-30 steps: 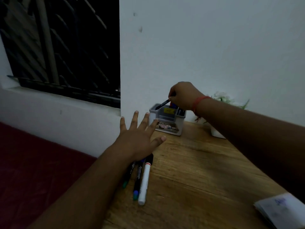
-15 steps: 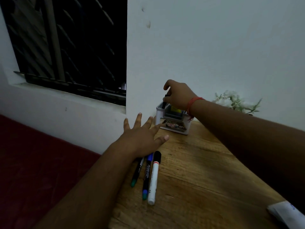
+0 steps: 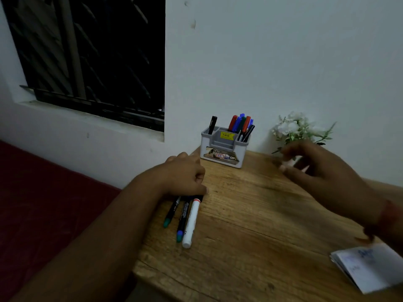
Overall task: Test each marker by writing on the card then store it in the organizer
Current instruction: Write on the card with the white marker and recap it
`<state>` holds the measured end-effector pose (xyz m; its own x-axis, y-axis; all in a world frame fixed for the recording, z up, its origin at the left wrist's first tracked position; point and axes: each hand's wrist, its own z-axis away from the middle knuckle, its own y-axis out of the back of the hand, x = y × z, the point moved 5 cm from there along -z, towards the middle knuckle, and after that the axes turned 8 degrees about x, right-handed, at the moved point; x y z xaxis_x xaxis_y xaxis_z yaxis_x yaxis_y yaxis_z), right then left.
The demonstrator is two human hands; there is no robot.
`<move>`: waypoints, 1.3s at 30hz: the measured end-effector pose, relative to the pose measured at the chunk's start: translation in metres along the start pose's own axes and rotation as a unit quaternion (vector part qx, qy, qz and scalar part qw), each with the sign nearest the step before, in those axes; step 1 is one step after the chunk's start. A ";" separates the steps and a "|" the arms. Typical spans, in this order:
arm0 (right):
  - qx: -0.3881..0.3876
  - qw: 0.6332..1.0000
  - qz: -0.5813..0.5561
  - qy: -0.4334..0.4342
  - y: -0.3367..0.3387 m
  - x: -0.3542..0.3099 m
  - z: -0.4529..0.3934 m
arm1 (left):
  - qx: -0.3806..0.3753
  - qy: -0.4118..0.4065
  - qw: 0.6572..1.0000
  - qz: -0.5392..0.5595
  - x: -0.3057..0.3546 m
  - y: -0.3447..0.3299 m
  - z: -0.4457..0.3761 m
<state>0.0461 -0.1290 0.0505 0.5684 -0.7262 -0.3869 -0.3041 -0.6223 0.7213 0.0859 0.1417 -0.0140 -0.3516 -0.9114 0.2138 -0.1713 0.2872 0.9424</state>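
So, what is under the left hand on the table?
Under the left hand lie the top ends of three markers: a green-tipped one, a blue-tipped one and a white one. Their lower parts show on the wooden table; the covered ends and the finger contact cannot be seen.

Two bare forearms, no sleeves in view on either. Left hand (image 3: 183,174) without rings, watch or band. Right hand (image 3: 322,168) blurred, likewise without rings as far as visible. Thin red thread bracelet (image 3: 383,216) around the right wrist, blurred, with a loose end hanging at its near side.
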 end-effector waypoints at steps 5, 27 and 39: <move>-0.008 0.999 -0.001 -0.045 0.034 0.025 0.048 | -0.028 0.008 0.997 -0.067 0.008 -0.007 -0.001; -0.016 0.957 -0.240 -0.160 0.029 0.057 0.094 | 0.181 0.043 0.918 0.349 0.210 0.007 -0.065; 0.173 0.853 -0.392 -0.298 0.073 0.135 0.087 | 0.110 0.032 0.880 0.462 0.215 -0.056 -0.069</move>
<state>0.0335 -0.2977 0.0009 0.2434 -0.0032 -0.9699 -0.2751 -0.9592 -0.0659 0.0831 -0.0906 -0.0032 -0.3826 -0.2725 0.8828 -0.0162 0.9573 0.2885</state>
